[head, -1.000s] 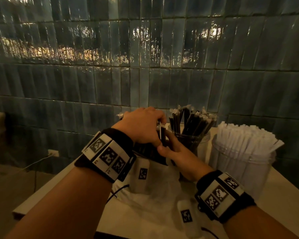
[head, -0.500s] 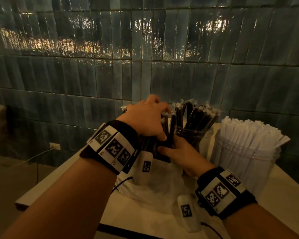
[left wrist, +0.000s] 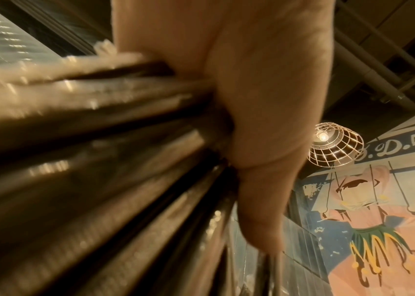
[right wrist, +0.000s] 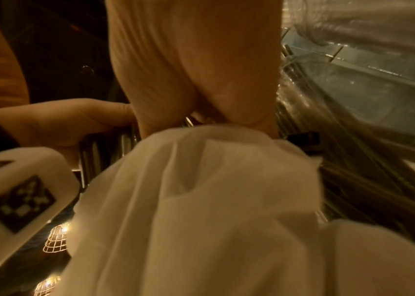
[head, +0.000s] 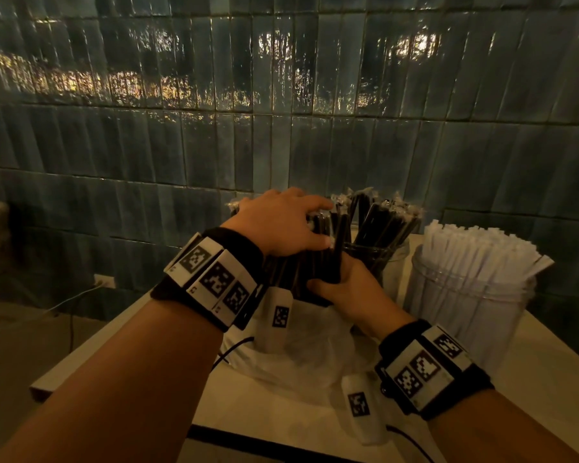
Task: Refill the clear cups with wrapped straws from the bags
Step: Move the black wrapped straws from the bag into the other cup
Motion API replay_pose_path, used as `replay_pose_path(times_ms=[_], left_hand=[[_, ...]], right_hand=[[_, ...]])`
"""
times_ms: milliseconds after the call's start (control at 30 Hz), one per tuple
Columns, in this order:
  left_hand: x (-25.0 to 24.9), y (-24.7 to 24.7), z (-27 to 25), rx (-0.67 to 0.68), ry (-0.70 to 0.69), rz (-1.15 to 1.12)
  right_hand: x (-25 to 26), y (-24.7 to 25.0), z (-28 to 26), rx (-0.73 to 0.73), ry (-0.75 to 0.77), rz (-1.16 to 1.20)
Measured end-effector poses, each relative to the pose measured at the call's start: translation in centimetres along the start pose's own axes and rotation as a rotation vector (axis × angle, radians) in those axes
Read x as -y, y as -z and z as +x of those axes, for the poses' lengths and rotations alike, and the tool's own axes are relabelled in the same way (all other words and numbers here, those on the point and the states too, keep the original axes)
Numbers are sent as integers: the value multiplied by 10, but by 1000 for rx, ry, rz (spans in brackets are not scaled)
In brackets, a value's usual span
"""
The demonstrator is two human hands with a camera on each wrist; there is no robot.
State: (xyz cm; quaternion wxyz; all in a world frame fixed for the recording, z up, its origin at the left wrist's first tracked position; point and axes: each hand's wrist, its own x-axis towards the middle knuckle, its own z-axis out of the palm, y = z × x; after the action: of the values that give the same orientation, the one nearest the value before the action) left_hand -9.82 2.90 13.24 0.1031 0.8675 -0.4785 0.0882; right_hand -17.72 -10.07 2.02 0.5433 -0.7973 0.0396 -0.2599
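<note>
A bundle of black wrapped straws (head: 318, 262) sticks up out of a thin white plastic bag (head: 301, 349) on the table. My left hand (head: 315, 225) grips the bundle near its top, and up close its thumb lies across the straws (left wrist: 100, 160). My right hand (head: 335, 282) grips the bundle lower down, at the bag's mouth (right wrist: 213, 200). Right behind the hands is a clear cup (head: 378, 262) partly filled with black straws. A wider clear cup (head: 472, 295) at the right is packed with white wrapped straws.
The pale table (head: 281, 412) is small; its left edge and front edge are close to my forearms. A dark tiled wall (head: 281, 145) rises just behind the cups. A cable (head: 71, 315) runs from a wall socket down at the left.
More of the black bundle now shows between my hands, with my left hand slightly higher and nearer the cup of black straws. The cups have not moved.
</note>
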Motion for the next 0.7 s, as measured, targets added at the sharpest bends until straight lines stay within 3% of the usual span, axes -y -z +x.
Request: replay_pose_path(times_ms=[533, 700], left_hand=[[3, -4, 5, -29, 2, 6], [2, -4, 4, -7, 13, 53]], right_hand=[[-3, 3, -1, -61, 57, 38], [-1, 6, -3, -40, 30, 142]])
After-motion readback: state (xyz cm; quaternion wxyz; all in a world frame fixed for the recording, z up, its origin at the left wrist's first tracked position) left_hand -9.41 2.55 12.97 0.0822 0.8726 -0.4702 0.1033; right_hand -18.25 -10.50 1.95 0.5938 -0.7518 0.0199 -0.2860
